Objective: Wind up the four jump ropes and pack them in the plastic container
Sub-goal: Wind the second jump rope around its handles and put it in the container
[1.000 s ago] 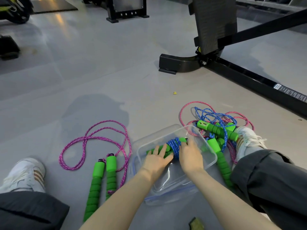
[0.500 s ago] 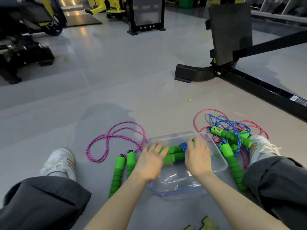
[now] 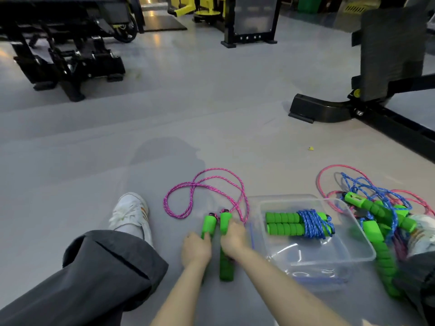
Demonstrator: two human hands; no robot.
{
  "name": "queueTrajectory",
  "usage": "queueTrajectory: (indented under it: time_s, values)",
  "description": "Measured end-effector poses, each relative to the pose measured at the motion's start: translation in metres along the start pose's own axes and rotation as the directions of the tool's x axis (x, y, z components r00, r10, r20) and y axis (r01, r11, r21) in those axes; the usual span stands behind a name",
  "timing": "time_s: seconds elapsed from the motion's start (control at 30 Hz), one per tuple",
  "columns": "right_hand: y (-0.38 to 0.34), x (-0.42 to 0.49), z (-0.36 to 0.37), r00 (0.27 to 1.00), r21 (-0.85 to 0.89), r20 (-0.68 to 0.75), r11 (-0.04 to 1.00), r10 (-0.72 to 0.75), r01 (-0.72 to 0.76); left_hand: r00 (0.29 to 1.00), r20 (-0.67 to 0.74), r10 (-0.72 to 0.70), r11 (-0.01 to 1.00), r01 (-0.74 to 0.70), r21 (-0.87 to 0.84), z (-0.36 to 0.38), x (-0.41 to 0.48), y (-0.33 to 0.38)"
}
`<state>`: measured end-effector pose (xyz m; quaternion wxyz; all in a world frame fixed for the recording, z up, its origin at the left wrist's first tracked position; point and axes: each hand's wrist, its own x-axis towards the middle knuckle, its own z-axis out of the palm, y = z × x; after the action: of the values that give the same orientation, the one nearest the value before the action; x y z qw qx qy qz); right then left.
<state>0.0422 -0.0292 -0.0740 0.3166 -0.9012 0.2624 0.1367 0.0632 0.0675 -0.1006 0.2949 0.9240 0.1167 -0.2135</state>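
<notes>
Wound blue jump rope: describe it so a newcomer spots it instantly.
Find the clear plastic container on the floor, lower right of view. The wound blue jump rope lies inside it. Unlike the loose pink jump rope left and the tangled pile right, its cord binds both green handles.

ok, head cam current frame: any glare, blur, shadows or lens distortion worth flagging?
Head view: warm light streaks glare on the grey floor at top; white reflections in the clear container base; a soft shadow on the floor ahead; left hand and right hand on the green handles look slightly soft; wide-angle stretch enlarges the trouser leg at lower left.
</notes>
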Motion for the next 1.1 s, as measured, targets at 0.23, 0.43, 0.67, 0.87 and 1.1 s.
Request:
queueTrajectory:
  time_s: [0.23,0.43,0.67,0.87,1.1]
  values:
    - [0.011,0.02,0.014,0.99,0.167,0.125,0.982,0.071,-0.091,0.994,0.098,0.055,0.966,-0.028,-0.256,0.006,0.01,0.001]
    - [-0.002,0.015,-0.016,0.978,0.735,0.193,0.672,-0.08,-0.09,0.948,0.305,0.089,0.58,0.199,-0.79,-0.016,0.014,0.015]
    - [-0.013,0.009,-0.081,0.981,0.842,0.133,0.539,-0.144,-0.034,0.87,0.385,0.307,0.526,0.182,-0.831,-0.063,-0.011,0.083]
    - [-0.025,-0.009,-0.134,0.962,0.863,-0.037,0.476,-0.269,0.167,0.794,0.43,0.431,0.588,0.114,-0.801,-0.1,-0.039,0.127]
    - [-0.024,-0.039,-0.172,0.939,0.863,-0.105,0.439,-0.328,0.25,0.671,0.556,0.49,0.656,0.135,-0.743,-0.131,-0.071,0.152]
